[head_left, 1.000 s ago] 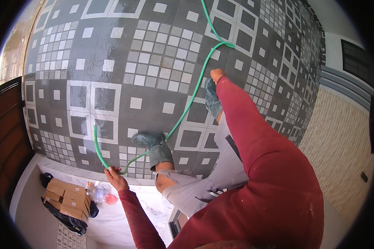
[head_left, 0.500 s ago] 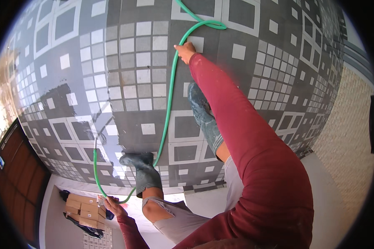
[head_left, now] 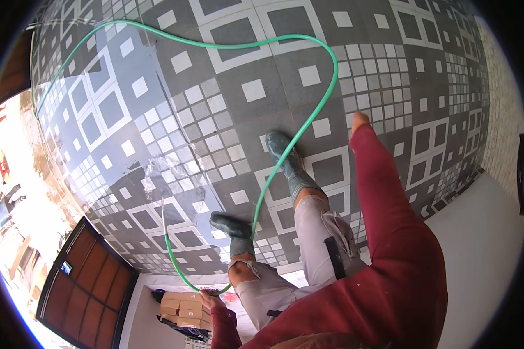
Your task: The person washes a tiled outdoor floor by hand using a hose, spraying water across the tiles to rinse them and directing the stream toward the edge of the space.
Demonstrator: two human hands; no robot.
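Head camera, looking down: a wide floor [head_left: 285, 67] of dark grey tiles, patterned with pale squares and small mosaic blocks, fills most of the view. Toward its left edge a broad wet sheen [head_left: 119, 131] reflects light; past that edge it is glaringly bright. Along the lower right is the person's dark red long-sleeved top [head_left: 355, 308], the right sleeve stretched out over the floor. A green hose [head_left: 233, 45] curves from the floor's left edge across its far part, bends sharply, then runs back past the right boot [head_left: 297, 177], overlapping it in view, to behind the left boot [head_left: 239, 230]. A dark-framed brown door [head_left: 90, 285] stands by the floor's near left corner. Pale grey trousers [head_left: 320, 244], torn at the left knee, meet the dark rubber boots. Beyond the floor's near edge are stacked brown cartons [head_left: 183, 308].

The left hand [head_left: 211, 299] is near those cartons in view, its grip closed around the hose close to its free end. That end arches up over the floor's near part, and a thin water stream [head_left: 163, 214] leaves it, splashing onto the tiles. The right hand [head_left: 360, 120] is near the bend, apart from the hose; whether its fingers are curled cannot be told. A small blue-and-white sticker [head_left: 67, 268] on the door is too small to read.
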